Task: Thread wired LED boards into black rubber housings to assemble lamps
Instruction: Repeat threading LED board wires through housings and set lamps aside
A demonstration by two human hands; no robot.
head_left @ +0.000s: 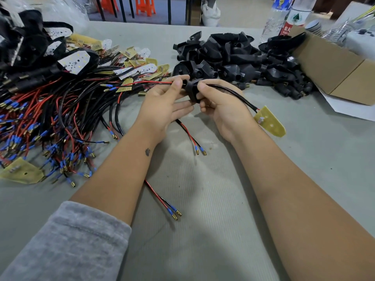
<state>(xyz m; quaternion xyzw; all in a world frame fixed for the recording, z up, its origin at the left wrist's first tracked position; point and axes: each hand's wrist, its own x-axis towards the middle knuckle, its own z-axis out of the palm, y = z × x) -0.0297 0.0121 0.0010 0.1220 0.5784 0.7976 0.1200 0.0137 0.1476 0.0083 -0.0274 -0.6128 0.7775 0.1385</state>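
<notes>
Table: a grey table (203, 199) filled most of the view.
Box: a brown cardboard box (343, 72) lay open on the right.
Bottles: two clear plastic bottles (284, 17) stood near the box.
Stools: orange stools (145, 6) stood on the floor past the table.

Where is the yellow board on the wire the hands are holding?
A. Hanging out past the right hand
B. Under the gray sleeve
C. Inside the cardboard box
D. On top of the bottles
A: the yellow board dangles from the black cable just beyond the right hand.
</notes>
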